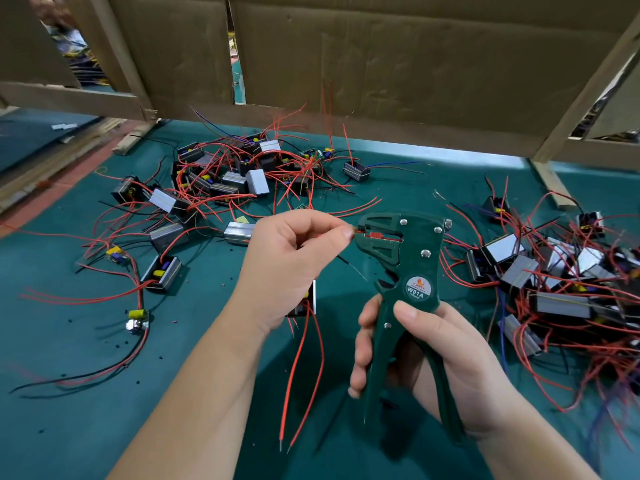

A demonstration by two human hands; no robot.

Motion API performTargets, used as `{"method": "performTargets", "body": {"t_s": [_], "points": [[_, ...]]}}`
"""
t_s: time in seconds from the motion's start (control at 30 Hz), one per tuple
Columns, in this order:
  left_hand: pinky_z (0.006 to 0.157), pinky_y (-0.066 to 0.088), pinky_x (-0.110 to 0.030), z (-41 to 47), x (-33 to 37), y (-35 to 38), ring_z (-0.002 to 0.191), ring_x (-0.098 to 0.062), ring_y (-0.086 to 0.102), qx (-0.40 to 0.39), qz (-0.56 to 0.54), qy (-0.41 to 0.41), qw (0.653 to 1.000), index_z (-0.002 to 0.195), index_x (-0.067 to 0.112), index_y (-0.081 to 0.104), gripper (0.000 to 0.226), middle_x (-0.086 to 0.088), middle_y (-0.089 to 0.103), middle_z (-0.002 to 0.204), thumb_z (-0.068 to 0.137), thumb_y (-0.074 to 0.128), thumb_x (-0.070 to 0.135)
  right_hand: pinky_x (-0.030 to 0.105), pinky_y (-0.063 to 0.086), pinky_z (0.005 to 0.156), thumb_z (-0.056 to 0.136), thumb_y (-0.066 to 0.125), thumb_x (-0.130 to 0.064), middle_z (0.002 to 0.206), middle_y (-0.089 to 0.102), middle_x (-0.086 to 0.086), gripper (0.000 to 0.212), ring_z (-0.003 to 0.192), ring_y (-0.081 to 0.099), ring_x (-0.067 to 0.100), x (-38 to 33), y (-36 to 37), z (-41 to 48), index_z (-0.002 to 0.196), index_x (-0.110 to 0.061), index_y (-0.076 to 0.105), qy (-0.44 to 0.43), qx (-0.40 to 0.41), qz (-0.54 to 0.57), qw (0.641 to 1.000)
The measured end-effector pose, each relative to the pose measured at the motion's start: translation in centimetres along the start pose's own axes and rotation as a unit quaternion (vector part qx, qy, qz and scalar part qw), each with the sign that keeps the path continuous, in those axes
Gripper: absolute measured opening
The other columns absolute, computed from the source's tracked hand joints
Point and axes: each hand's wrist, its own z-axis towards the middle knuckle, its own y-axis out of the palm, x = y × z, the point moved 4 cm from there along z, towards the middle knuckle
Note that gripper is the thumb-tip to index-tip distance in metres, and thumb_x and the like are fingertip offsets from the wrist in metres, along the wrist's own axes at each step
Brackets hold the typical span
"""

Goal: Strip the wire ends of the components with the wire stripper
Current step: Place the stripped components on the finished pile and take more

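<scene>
Over the near middle of the bench (86, 410), the right hand (433, 358) holds the green stripper (408, 271) upright, head up. Its fingers (363, 344) are wrapped round both handles, thumb on the near face under the round label. The stripper's head points left. The left hand (294, 251) meets it there, thumb and forefinger pinching the end of a red wire (358, 231) whose tip lies in the mouth of the head. Under that hand hangs a component (306, 304), mostly hidden by the wrist, its other red leads (298, 375) trailing toward the near edge. More components with red and black leads lie in a far pile (242, 174) at the middle of the bench's far edge. A right pile (554, 271) spreads along the right edge. Single ones are scattered toward the left edge. Cardboard (381, 64) stands along the far edge.
</scene>
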Motion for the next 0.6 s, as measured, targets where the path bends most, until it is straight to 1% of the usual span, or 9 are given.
{"method": "performTargets", "body": {"t_s": [0.07,0.23,0.47,0.6], "points": [[0.046,0.032,-0.013,0.0,0.0,-0.1,0.047,-0.006,0.038,-0.004,0.009,0.005,1.000,0.067,0.032,0.074,0.013,0.004,0.052,0.055,0.074,0.067,0.024,0.048,0.052,0.065,0.069,0.081,-0.046,0.074,0.062,0.021,0.046,0.064,0.062,0.036,0.0,-0.1,0.0,0.090,-0.007,0.068,0.003,-0.001,-0.005,1.000],[0.047,0.032,-0.014,0.0,0.1,-0.4,0.050,-0.012,0.037,-0.020,0.032,0.017,0.999,0.069,0.027,0.075,0.008,-0.005,0.046,0.054,0.075,0.069,0.025,0.048,0.052,0.064,0.068,0.082,-0.048,0.073,0.061,0.021,0.048,0.062,0.061,0.036,-0.1,-0.2,-0.1,0.088,-0.007,0.068,0.008,0.000,-0.010,1.000],[0.047,0.031,-0.015,0.0,0.1,-0.8,0.047,-0.007,0.037,-0.029,0.063,0.037,0.997,0.064,0.025,0.073,0.012,0.011,0.045,0.046,0.076,0.069,0.026,0.048,0.053,0.064,0.069,0.082,-0.047,0.074,0.060,0.022,0.048,0.063,0.061,0.035,0.0,-0.3,-0.1,0.090,-0.006,0.067,0.024,-0.015,0.000,1.000],[0.047,0.031,-0.013,0.1,0.2,-1.1,0.046,-0.002,0.036,-0.041,0.078,0.043,0.995,0.068,0.022,0.070,0.013,0.013,0.046,0.045,0.079,0.074,0.016,0.049,0.052,0.065,0.068,0.082,-0.047,0.073,0.060,0.021,0.048,0.062,0.061,0.036,0.0,-0.3,-0.1,0.090,-0.007,0.067,0.031,-0.019,-0.004,0.999]]}}
